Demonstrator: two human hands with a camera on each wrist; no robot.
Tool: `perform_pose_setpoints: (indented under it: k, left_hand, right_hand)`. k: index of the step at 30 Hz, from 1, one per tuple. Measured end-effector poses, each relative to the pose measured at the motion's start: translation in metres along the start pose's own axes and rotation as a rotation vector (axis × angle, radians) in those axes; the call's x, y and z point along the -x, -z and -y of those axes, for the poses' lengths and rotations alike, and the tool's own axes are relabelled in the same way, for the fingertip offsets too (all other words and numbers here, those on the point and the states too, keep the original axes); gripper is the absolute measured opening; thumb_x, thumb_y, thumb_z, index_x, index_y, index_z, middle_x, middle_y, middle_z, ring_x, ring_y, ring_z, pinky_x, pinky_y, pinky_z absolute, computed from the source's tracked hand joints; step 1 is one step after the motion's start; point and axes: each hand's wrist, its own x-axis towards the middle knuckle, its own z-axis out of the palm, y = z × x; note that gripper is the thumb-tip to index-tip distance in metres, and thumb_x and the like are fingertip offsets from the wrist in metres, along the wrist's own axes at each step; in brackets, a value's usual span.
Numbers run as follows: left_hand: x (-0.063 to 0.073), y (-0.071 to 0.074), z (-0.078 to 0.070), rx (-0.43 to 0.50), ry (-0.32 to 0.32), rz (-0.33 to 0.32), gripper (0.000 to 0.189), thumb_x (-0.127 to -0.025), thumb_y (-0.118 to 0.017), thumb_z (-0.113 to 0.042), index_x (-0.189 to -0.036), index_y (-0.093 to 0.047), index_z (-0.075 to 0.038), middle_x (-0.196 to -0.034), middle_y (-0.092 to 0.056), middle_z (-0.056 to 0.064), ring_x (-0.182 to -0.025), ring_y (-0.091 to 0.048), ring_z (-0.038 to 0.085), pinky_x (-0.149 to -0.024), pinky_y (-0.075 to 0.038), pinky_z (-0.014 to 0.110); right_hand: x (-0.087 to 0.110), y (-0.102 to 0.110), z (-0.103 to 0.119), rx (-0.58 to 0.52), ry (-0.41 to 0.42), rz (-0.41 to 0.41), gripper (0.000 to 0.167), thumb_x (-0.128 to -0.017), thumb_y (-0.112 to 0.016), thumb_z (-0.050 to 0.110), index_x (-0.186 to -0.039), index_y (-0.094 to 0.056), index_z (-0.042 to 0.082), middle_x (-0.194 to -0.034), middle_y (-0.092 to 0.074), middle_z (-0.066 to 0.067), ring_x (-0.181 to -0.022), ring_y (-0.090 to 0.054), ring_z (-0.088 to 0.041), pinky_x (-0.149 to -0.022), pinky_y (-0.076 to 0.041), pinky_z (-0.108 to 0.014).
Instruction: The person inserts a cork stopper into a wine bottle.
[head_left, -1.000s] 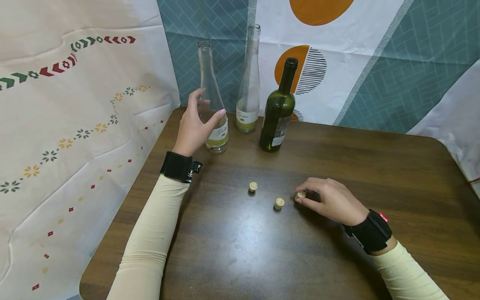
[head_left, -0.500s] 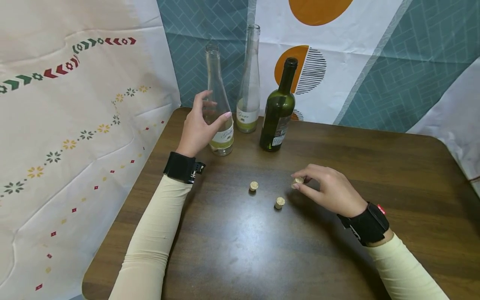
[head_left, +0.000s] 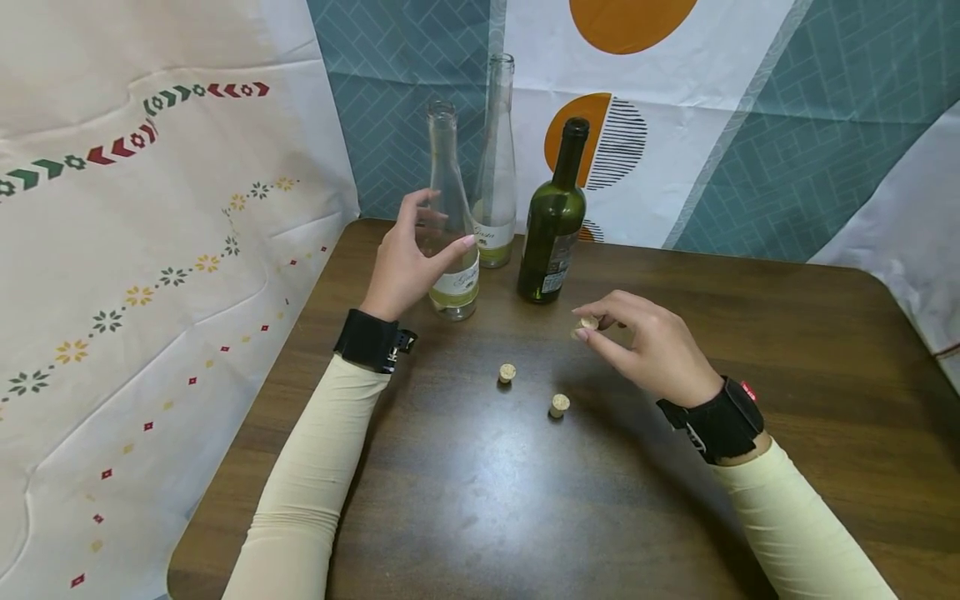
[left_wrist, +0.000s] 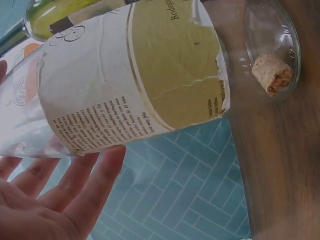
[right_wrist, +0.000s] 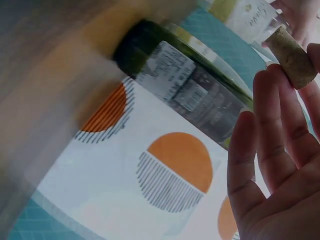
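Observation:
My left hand (head_left: pixel 411 261) grips a clear glass bottle (head_left: pixel 455 283) around its body, thumb across the front and fingers behind. The bottle has a white and olive-green label. In the left wrist view, a cork (left_wrist: pixel 272 73) lies inside the bottle (left_wrist: pixel 265 30) at its base. My right hand (head_left: pixel 651 343) pinches another cork (head_left: pixel 587 323) between thumb and fingertips, raised above the table. The right wrist view shows this cork (right_wrist: pixel 292 57) tilted, held near one end. Two more corks, a left one (head_left: pixel 507 373) and a right one (head_left: pixel 559 405), stand on the table between my hands.
Just behind the gripped bottle stands a second clear bottle (head_left: pixel 495 187). A dark green wine bottle (head_left: pixel 552 225) is to its right, between my hands at the back. Patterned cloth (head_left: pixel 727 167) hangs behind the brown wooden table (head_left: pixel 750 325), and a white cloth (head_left: pixel 187 333) hangs along the left.
The right hand has lifted its cork off the table and carried it away from me and slightly left. The left hand has shifted its bottle to the right, now overlapping the second clear bottle.

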Motion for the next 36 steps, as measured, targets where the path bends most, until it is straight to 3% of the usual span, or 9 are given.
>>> perform_pose_setpoints:
  k: [9, 20, 33, 36]
  left_hand:
    - [0.000, -0.006, -0.001, 0.009, -0.008, 0.016, 0.083, -0.101, -0.086, -0.043, -0.168, -0.041, -0.021, -0.150, -0.069, 0.014, -0.138, -0.071, 0.033, -0.109, -0.060, 0.056]
    - [0.004, -0.010, -0.007, 0.030, -0.022, 0.038, 0.083, -0.100, -0.087, -0.043, -0.166, -0.042, -0.021, -0.147, -0.070, 0.010, -0.136, -0.072, 0.031, -0.106, -0.063, 0.055]
    - [0.005, -0.017, -0.010, 0.040, -0.026, 0.059, 0.083, -0.099, -0.089, -0.043, -0.165, -0.043, -0.021, -0.145, -0.072, 0.010, -0.134, -0.073, 0.030, -0.102, -0.064, 0.054]
    - [0.005, -0.018, -0.011, 0.038, -0.029, 0.064, 0.084, -0.098, -0.090, -0.044, -0.164, -0.044, -0.021, -0.145, -0.072, 0.011, -0.135, -0.073, 0.030, -0.101, -0.065, 0.053]
  right_hand:
    - [-0.018, 0.003, 0.009, -0.043, -0.027, -0.041, 0.024, -0.105, -0.082, 0.014, -0.129, -0.083, 0.018, -0.105, -0.077, 0.005, -0.098, -0.072, -0.011, -0.088, -0.055, -0.028]
    - [-0.051, 0.014, 0.025, -0.122, -0.021, -0.118, 0.025, -0.104, -0.083, 0.011, -0.129, -0.083, 0.011, -0.113, -0.080, -0.006, -0.099, -0.071, -0.015, -0.090, -0.053, -0.012]
    - [-0.090, 0.032, 0.045, -0.145, -0.003, -0.181, 0.034, -0.105, -0.082, 0.012, -0.138, -0.077, 0.005, -0.111, -0.081, -0.012, -0.095, -0.063, 0.001, -0.088, -0.053, -0.021]
    - [-0.096, 0.033, 0.048, -0.155, -0.008, -0.190, 0.031, -0.105, -0.082, 0.014, -0.134, -0.077, 0.004, -0.109, -0.080, -0.012, -0.093, -0.062, 0.002, -0.087, -0.053, -0.025]
